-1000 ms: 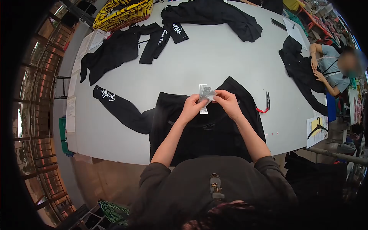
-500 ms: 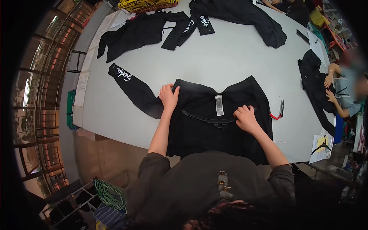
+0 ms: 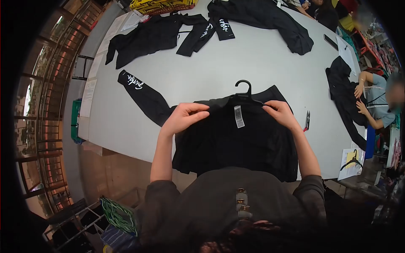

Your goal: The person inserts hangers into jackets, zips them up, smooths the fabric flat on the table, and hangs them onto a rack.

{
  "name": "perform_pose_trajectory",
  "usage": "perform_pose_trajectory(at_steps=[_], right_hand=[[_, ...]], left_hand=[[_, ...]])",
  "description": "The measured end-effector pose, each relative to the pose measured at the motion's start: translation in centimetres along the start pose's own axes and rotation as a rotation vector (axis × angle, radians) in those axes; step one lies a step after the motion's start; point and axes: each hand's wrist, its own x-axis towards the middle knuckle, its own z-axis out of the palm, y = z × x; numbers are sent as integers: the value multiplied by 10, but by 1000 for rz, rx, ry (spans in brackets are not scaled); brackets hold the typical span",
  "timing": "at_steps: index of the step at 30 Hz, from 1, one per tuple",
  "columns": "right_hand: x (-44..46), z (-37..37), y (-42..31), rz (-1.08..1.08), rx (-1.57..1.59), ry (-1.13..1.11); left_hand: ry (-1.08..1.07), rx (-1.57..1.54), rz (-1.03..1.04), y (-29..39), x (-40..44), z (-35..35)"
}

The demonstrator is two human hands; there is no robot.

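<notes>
A black garment [image 3: 236, 147] with a white label [image 3: 239, 117] lies on the table in front of me, one lettered sleeve [image 3: 141, 90] stretched out to the left. At its neckline is a black clothes hanger [image 3: 244, 98], hook pointing away from me. My left hand [image 3: 185, 117] is closed in a pinch at the hanger's left side, near the garment's shoulder. On the other side, my right hand [image 3: 279, 114] pinches the hanger's right arm. Black on black hides where hanger ends and cloth meet. Small thread snips [image 3: 307, 121] lie to the right.
Other black garments [image 3: 147, 42] [image 3: 261, 19] lie across the far side of the table [image 3: 202, 71]. At right, another person's hands [image 3: 360, 99] rest on a black garment [image 3: 344, 92]. A yellow crate [image 3: 162, 5] stands at the back; a paper with a hanger picture [image 3: 351, 163] lies right.
The hanger has turned from lying hook toward me across the garment to hook away at the neckline. My left hand has left the garment's left shoulder for the hanger; my right hand has moved away from me.
</notes>
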Motion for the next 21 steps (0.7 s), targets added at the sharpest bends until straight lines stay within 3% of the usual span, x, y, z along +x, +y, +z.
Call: perform_pose_trajectory(at_steps=[2,4,6,7,10,11,13,17,21], right_hand=[[4,-12,-26,57,191,-54],[8,-20,-43,11,227,-56],[13,-29,-55,19,244,-80],[19,-30,-47,-16,286,-34],[36,-31,-6,-39,359,177],[36,-36,6,17,355,287],[40,-38,56,107,233,444],[2,-5,111,251,-501,273],[8,-6,151,370,-220,415]], left_hand=[[-175,125,183,22,5,5],[232,513,415,27,25,22],[282,746,291,16,51,16],[158,752,170,6,65,12],[49,313,-65,-19,83,15],[59,304,16,-28,86,13],[52,254,-29,-29,89,6],[21,109,-52,-19,92,-5],[-183,285,-205,0,98,-14]])
